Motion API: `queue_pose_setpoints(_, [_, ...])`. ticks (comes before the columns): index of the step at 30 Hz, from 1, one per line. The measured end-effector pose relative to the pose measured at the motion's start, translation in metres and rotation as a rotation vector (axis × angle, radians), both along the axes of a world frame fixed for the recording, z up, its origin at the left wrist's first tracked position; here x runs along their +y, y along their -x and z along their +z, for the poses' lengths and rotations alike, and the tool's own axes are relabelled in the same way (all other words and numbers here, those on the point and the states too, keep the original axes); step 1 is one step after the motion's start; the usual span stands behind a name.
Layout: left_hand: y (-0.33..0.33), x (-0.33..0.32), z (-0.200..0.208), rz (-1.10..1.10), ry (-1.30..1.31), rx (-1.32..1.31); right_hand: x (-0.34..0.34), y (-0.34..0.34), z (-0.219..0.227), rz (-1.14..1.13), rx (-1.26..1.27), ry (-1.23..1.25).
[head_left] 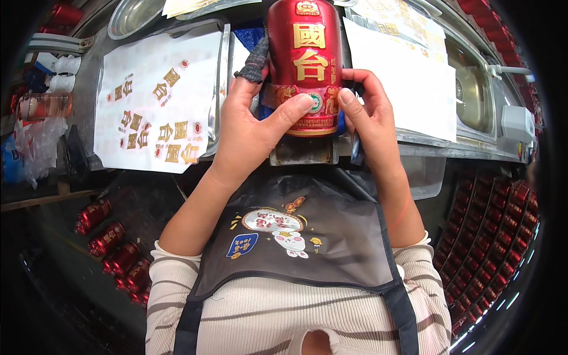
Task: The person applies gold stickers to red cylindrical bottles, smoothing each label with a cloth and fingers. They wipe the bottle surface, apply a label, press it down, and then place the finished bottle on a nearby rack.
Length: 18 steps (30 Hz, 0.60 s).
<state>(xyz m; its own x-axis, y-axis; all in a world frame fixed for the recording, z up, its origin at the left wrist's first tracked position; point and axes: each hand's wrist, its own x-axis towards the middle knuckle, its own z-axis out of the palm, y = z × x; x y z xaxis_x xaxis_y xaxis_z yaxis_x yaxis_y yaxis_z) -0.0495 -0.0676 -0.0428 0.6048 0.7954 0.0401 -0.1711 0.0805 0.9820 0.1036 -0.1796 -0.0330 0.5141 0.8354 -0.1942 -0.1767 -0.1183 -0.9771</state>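
A shiny red bottle [307, 65] with large gold characters and a raised emblem band near its base lies in front of me, base toward me, over something blue. My left hand [251, 118] grips its left side, with the thumb pressed on the band beside a small round green-and-white emblem [316, 103]. Black ribbed covering [255, 62] wraps the left index finger. On the other side my right hand [373, 115] is closed against the bottle, thumb at the band's right edge. A thin dark item [356, 148] shows below the right hand; its kind is unclear.
White sheets with gold character decals [151, 100] lie on the left; another white sheet [399, 77] lies right, beside a metal basin [473, 89]. Many red bottles [488, 236] stand in rows at lower right, and several more [121, 257] sit at lower left.
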Motion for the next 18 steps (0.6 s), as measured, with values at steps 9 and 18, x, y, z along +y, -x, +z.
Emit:
queue_pose_setpoints(9, [0.018,0.009,-0.011,-0.053,-0.051,0.060,-0.007,-0.003,0.003,0.050,0.004,0.039])
queue_pose_setpoints(18, [0.030,0.006,-0.014,-0.143,-0.076,0.079,-0.016,0.006,0.004,0.090,-0.193,0.084])
